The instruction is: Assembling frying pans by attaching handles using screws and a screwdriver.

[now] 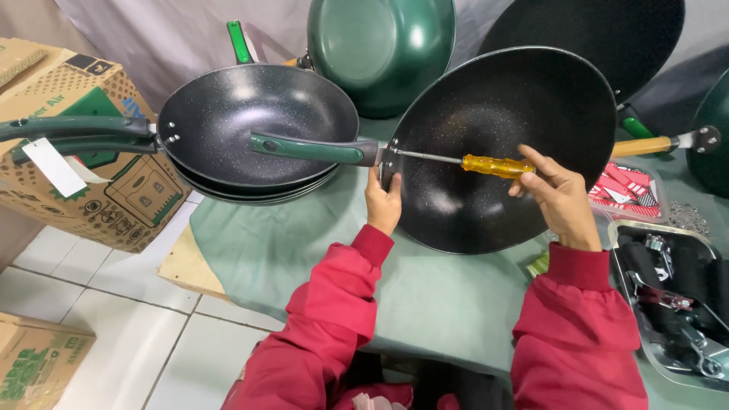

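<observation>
A black speckled frying pan (486, 205) stands tilted on its side on the green cloth (304, 258). My left hand (382, 203) grips its rim where the green handle (307, 147) joins it. My right hand (557, 196) holds a screwdriver with a yellow handle (490, 165). The screwdriver's shaft runs across the inside of the pan to the handle joint. Both my sleeves are red.
A stack of black pans with green handles (250, 129) sits at the left. More pans lean at the back, one green (380, 45). A metal tray of handles and parts (672, 292) lies at the right. Cardboard boxes (83, 152) stand at the left on the tiled floor.
</observation>
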